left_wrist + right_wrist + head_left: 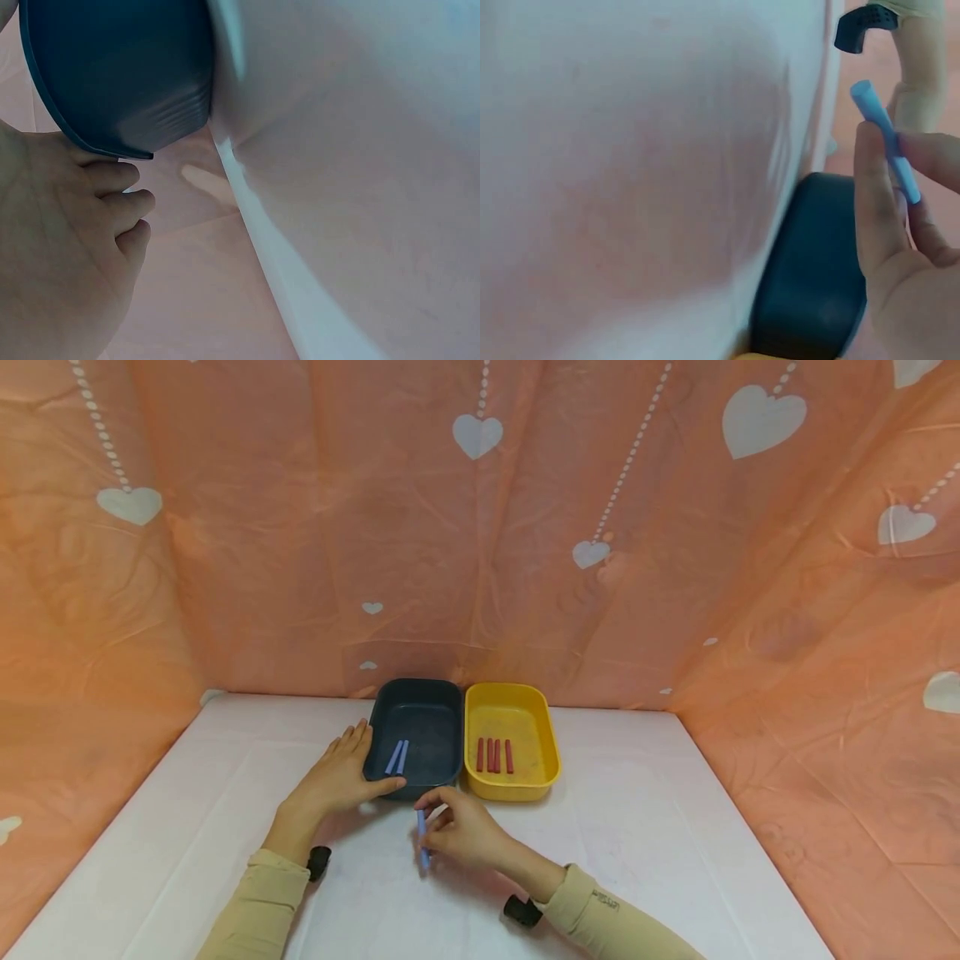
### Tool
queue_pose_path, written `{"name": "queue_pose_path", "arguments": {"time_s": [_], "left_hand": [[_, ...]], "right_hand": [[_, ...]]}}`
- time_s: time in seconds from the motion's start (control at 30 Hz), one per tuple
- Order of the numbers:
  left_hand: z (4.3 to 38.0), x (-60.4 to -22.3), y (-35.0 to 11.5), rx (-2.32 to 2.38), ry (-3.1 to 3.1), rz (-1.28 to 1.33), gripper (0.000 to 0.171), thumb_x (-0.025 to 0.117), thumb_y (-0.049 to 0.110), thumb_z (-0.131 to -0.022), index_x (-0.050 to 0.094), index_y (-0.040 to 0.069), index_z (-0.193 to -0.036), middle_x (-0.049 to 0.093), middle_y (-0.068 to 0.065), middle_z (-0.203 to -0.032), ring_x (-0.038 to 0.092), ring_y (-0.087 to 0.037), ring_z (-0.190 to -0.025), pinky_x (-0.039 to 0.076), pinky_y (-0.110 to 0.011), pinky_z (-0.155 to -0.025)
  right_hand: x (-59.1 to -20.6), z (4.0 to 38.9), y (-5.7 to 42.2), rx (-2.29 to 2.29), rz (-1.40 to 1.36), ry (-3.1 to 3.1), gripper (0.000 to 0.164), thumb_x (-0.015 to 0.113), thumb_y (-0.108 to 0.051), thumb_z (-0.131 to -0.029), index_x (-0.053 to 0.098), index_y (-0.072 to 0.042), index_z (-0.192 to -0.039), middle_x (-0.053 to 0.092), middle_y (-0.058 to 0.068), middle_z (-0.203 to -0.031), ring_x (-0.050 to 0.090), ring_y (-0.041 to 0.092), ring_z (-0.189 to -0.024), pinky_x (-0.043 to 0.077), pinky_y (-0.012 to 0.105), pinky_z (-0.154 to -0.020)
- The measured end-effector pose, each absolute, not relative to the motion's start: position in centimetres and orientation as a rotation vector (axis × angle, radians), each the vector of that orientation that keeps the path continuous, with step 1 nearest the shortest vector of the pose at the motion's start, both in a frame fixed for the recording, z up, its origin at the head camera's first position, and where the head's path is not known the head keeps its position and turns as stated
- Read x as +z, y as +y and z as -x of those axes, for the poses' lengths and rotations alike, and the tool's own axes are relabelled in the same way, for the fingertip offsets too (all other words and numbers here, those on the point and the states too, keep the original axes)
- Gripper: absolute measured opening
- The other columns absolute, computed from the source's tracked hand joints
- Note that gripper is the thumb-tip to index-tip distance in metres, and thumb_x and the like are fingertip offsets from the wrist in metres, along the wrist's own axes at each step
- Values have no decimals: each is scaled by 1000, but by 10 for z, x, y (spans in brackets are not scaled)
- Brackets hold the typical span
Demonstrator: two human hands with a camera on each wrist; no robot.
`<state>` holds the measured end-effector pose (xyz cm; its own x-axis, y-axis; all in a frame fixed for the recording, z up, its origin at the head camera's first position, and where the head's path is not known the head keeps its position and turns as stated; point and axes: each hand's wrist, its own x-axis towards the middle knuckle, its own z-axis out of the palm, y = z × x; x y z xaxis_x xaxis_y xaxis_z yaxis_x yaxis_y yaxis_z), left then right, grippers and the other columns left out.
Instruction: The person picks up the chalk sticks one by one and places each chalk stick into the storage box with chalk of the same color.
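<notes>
Between thumb and fingers, my right hand pinches a blue chalk stick just in front of the dark blue bin. In the head view this chalk stands nearly upright, a little blurred. My left hand rests against the bin's left side, its fingers fairly straight along the wall and its thumb at the near rim. From the left wrist, that hand's fingertips show outside the bin wall. Two blue chalk sticks lie inside the dark bin, toward its left.
A yellow bin stands directly right of the dark one, with several red chalk sticks lying in it. Both bins sit at the back of a white-covered table, close to an orange curtain printed with hearts.
</notes>
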<state>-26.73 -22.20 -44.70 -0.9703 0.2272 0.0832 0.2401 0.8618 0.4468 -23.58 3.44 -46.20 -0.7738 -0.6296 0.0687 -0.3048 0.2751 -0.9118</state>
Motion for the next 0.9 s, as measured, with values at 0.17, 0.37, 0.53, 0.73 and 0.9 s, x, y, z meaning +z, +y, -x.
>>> {"name": "queue_pose_path", "arguments": {"time_s": [0.17, 0.37, 0.53, 0.73, 0.9], "left_hand": [[269, -449, -223, -730, -3010, 376, 123, 66, 74, -87, 20, -15, -158, 14, -33, -168, 12, -51, -156, 14, -64, -125], [269, -450, -224, -706, -3021, 378, 123, 65, 75, -87, 20, -15, -158, 13, -32, -168, 12, -51, -155, 13, -64, -125], [269, -449, -224, -703, -3018, 371, 124, 65, 75, -87, 21, -15, -158, 14, -32, -168, 13, -51, -155, 13, -64, -125], [270, -450, -224, -701, -3009, 373, 124, 64, 77, -86, 21, -15, -158, 14, -32, -168, 13, -51, -155, 13, -64, -125], [270, -451, -224, -703, -3013, 366, 125, 64, 78, -86, 21, -14, -159, 14, -32, -168, 13, -51, -155, 13, -63, -125]], "right_hand": [[-455, 239, 36, -1594, 860, 2147, 42, 76, 6, -89, 59, 9, -127, 69, 15, -110, 72, 9, -81, 64, 30, -71], [-446, 244, 36, -1700, 860, 2128, 41, 74, 7, -91, 58, 7, -129, 66, 18, -113, 72, 15, -87, 63, 29, -77], [-440, 251, 34, -1809, 858, 2157, 39, 74, 8, -91, 60, 4, -128, 61, 19, -120, 73, 27, -93, 64, 37, -79], [-434, 263, 30, -1951, 796, 2127, 41, 72, 10, -91, 60, 3, -129, 61, 21, -119, 73, 23, -88, 64, 46, -80], [-430, 275, 24, -2053, 765, 2119, 40, 72, 9, -92, 60, 3, -129, 66, 26, -109, 73, 16, -81, 64, 36, -78]]}}
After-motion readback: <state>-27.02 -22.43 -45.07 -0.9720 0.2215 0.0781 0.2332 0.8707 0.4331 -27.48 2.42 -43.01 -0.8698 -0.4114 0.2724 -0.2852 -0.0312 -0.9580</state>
